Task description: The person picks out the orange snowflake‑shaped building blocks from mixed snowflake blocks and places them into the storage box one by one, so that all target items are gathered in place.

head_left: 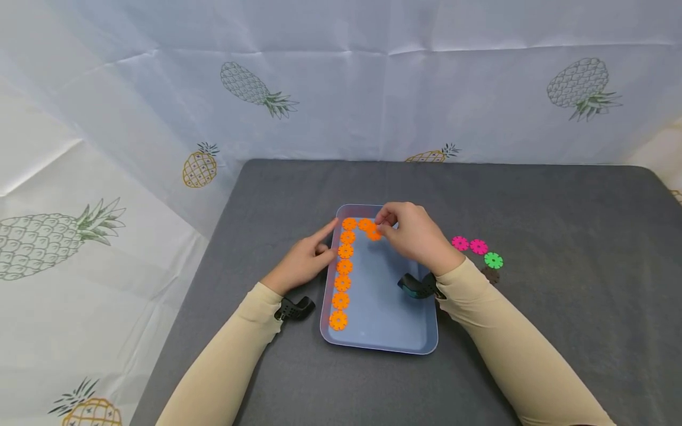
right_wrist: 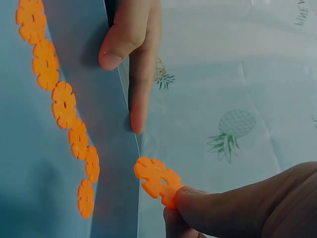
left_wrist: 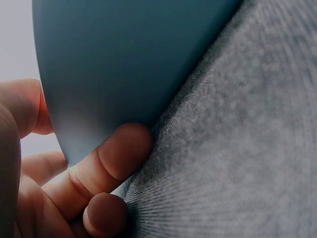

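Over the far end of a shallow blue tray (head_left: 380,313), my right hand (head_left: 412,232) pinches an orange flower-shaped plastic disc (right_wrist: 157,179) between thumb and finger. My left hand (head_left: 302,260) holds the tray's left wall, its index finger extended along the rim. In the left wrist view, curled fingers (left_wrist: 124,151) press the wall's outside near the tabletop. A line of orange discs (head_left: 343,267) runs along the tray's left side. Another orange disc (head_left: 365,225) lies at the far end, close to the right fingertips.
On the dark grey tabletop (head_left: 575,266), right of the tray, lie two pink discs (head_left: 478,247), a green disc (head_left: 493,260) and a brown disc (head_left: 491,274), partly behind the right sleeve. A pineapple-printed cloth (head_left: 341,106) hangs behind the table and at its left.
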{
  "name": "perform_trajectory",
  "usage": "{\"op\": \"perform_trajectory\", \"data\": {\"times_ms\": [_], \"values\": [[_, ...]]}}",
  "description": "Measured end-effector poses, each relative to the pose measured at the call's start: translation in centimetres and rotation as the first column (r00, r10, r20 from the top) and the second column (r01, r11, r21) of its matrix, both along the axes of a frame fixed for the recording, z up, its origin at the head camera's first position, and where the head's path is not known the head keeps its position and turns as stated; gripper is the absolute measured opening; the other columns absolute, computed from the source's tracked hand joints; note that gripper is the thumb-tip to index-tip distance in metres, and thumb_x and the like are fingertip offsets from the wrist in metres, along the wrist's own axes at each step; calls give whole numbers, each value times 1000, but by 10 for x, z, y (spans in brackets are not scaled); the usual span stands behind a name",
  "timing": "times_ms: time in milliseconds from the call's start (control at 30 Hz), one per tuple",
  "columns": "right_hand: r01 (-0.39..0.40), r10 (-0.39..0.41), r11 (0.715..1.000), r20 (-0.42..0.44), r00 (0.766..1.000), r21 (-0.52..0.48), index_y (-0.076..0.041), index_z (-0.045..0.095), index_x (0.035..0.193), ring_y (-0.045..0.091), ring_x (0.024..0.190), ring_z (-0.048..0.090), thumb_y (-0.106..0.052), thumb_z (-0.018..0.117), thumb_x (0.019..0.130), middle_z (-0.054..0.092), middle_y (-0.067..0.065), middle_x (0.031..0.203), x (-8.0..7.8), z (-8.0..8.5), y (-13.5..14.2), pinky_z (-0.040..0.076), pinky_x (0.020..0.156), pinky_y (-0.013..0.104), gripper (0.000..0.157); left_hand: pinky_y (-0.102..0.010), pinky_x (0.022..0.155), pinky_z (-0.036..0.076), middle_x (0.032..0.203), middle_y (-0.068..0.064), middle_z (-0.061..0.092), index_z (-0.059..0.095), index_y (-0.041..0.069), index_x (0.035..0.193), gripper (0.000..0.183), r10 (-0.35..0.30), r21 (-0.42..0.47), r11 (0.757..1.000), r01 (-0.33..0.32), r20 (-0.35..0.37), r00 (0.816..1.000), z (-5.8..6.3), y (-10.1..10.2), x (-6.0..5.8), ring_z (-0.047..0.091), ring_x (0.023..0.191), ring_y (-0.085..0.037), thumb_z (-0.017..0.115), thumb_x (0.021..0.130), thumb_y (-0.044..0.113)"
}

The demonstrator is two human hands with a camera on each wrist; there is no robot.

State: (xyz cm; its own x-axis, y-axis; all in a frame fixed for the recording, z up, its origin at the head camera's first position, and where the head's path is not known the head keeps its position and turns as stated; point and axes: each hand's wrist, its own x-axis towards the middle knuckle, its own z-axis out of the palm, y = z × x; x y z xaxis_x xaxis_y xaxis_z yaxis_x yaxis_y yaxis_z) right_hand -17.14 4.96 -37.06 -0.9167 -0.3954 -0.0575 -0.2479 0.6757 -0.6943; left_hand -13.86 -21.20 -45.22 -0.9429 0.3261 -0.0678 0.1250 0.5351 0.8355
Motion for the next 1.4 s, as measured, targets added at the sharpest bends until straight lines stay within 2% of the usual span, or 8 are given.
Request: {"op": "perform_trajectory", "data": {"times_ms": [200,367,667,867,1000,1400], "values": [[-12,12,1000,6,1000,-2,-8,73,104,22,58,52,-12,68,101,74,12,96,-2,0,-10,45,60,35,7,-28,57,27,58,5,41,32,31,167,72,0,-2,1000,0,12,1000,2,0,1,27,51,-11,57,100,23],[-6,6,1000,16,1000,9,-9,73,104,23,63,56,-12,67,101,74,12,97,-6,-2,-15,47,62,36,7,-29,58,26,58,5,42,31,33,167,72,2,-11,1000,-2,15,1000,3,0,1,27,51,-11,57,100,24],[-8,7,1000,28,1000,16,-8,73,99,22,70,60,-9,67,100,75,10,92,-16,-17,-21,49,64,36,6,-29,58,27,58,5,43,32,31,167,73,-1,-19,1000,1,8,1000,-1,-1,-1,28,51,-11,57,100,22],[-13,11,999,42,999,43,-8,73,100,23,72,61,-9,67,99,71,8,91,-21,-25,-22,50,65,36,6,-29,57,27,59,5,43,32,33,167,73,2,-10,1000,-2,11,1000,-2,-1,-1,28,51,-9,57,99,23],[-26,23,998,64,998,49,-8,73,97,24,72,60,-10,67,97,70,8,90,-25,-30,-20,50,67,36,6,-29,56,27,59,4,42,31,33,167,73,5,-5,1000,-5,13,1000,0,0,0,27,50,-9,57,99,23],[-1,-10,997,131,991,82,-9,72,94,22,69,59,-13,72,95,69,6,83,-30,-38,-16,47,64,35,4,-29,56,25,58,4,41,32,31,167,73,10,-6,1000,-10,19,1000,4,3,2,27,51,-12,56,99,22]]}}
